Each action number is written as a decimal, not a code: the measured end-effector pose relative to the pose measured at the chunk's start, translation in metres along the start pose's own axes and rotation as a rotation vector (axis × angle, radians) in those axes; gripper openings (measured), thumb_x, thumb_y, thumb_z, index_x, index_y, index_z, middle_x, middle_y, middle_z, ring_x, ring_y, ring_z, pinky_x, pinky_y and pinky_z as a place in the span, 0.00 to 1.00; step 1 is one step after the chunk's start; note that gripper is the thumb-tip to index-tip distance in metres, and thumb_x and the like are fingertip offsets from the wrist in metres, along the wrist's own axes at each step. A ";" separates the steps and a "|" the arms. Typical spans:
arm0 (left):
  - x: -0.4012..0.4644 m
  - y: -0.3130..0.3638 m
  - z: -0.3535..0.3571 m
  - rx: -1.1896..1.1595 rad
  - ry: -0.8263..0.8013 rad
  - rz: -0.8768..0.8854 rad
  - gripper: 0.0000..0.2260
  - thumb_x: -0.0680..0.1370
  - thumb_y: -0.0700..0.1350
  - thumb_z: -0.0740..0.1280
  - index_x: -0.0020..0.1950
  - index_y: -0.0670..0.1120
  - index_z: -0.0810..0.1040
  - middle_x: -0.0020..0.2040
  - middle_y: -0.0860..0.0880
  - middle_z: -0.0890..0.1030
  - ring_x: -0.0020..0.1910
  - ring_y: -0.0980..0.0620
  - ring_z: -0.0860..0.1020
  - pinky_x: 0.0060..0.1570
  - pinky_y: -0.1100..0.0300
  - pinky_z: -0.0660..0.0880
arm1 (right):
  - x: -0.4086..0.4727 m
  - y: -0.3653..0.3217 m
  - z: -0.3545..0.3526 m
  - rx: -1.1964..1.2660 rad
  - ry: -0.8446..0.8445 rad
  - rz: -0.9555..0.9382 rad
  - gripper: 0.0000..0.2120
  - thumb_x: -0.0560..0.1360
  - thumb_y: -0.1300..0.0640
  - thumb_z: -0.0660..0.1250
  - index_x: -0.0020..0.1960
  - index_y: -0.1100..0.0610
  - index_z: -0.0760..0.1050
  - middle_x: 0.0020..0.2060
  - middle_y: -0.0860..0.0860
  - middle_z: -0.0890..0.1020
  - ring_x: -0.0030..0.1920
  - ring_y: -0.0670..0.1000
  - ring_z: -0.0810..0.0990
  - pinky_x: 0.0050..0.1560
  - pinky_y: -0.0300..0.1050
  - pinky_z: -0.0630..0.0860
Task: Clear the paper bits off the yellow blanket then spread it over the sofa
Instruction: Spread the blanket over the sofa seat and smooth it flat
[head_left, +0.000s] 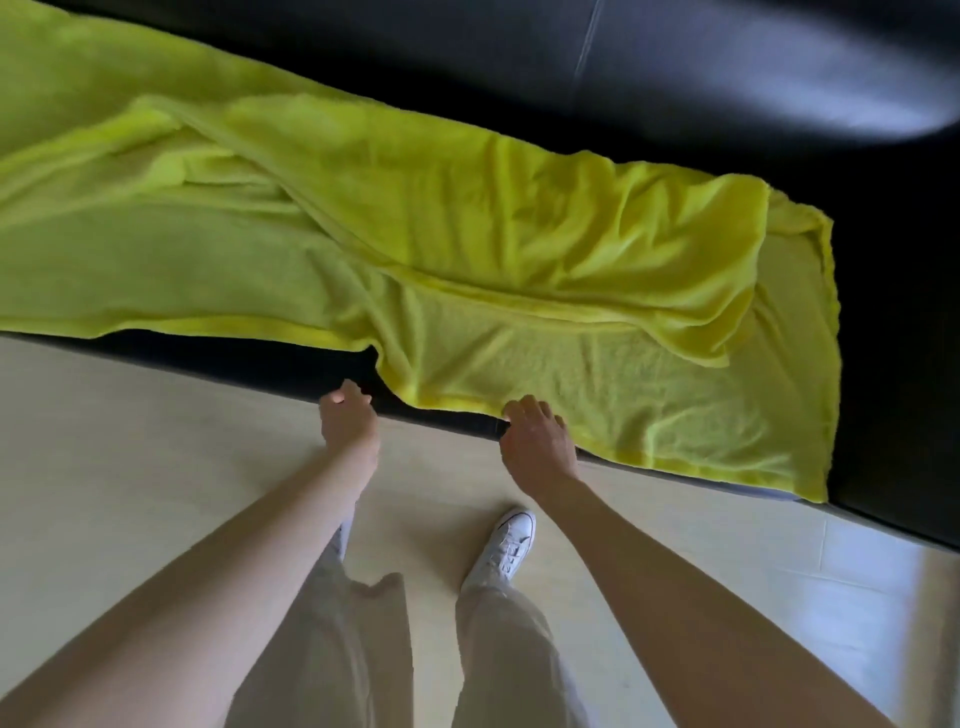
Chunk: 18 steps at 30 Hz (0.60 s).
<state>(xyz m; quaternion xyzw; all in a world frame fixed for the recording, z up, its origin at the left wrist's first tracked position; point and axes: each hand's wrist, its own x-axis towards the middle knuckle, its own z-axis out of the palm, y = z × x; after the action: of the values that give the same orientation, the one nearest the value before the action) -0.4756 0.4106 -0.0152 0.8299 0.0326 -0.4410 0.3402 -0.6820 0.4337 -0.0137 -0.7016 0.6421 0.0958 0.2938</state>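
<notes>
Reaching: right hand (537, 439) touching blanket (467, 234) edge.

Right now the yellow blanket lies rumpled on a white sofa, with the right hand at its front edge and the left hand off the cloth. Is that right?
Not quite: the sofa is black, not white, as the head view shows. The rest holds: the yellow blanket lies rumpled on it, the right hand is at its front edge, and the left hand is off the cloth.

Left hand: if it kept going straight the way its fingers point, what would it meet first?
Probably the sofa, its bare black front edge just ahead of the left hand, before the yellow blanket; depth is unclear.
</notes>
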 end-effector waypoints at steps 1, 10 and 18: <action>0.014 0.013 -0.003 0.018 0.020 -0.098 0.18 0.82 0.47 0.54 0.58 0.31 0.68 0.66 0.41 0.74 0.58 0.48 0.74 0.52 0.59 0.72 | 0.005 -0.027 0.004 0.074 -0.081 0.027 0.14 0.76 0.61 0.58 0.60 0.57 0.74 0.57 0.53 0.75 0.58 0.55 0.74 0.55 0.48 0.71; 0.093 0.090 -0.061 -0.149 -0.253 -0.260 0.18 0.79 0.51 0.65 0.64 0.42 0.74 0.64 0.49 0.77 0.63 0.54 0.75 0.59 0.62 0.73 | 0.067 -0.204 0.042 1.616 -0.179 0.930 0.10 0.78 0.49 0.64 0.45 0.56 0.75 0.38 0.50 0.79 0.37 0.47 0.77 0.41 0.42 0.73; 0.122 0.126 -0.064 -0.141 -0.255 -0.527 0.26 0.74 0.65 0.63 0.55 0.44 0.74 0.47 0.49 0.77 0.54 0.50 0.77 0.53 0.53 0.77 | 0.099 -0.186 0.046 1.874 0.022 1.201 0.17 0.78 0.45 0.63 0.60 0.56 0.75 0.50 0.48 0.80 0.40 0.44 0.78 0.30 0.38 0.72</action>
<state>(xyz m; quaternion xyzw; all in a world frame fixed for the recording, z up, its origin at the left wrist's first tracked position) -0.3109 0.3220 -0.0154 0.7050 0.2345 -0.6116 0.2720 -0.4772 0.3755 -0.0473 0.2217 0.6982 -0.3066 0.6077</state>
